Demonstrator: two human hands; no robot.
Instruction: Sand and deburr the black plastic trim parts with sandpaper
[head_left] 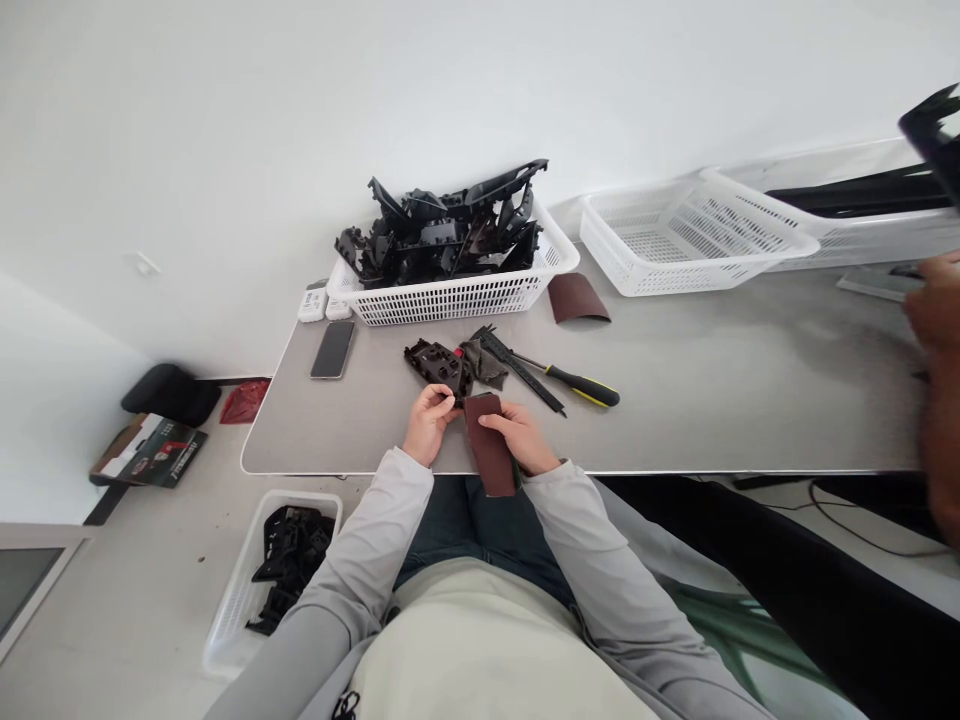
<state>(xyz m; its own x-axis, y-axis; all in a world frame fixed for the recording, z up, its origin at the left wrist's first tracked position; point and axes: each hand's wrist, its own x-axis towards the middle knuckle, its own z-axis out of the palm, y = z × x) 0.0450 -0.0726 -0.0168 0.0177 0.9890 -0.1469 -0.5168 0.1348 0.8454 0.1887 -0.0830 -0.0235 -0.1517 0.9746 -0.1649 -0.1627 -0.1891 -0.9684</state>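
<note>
Overhanging the counter [750,390], brown sheet [489,458] was gripped by right hand [528,438]; dark part [433,362] was pinched by left hand [428,426].

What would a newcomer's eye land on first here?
Probably the white perforated plastic basket heaped with jagged black plastic parts, at the back of the grey table. Next, the brown rectangular sheet in the right hand, at the table's near edge. Then the black-and-yellow-handled screwdriver lying just beyond, to the right.
</note>
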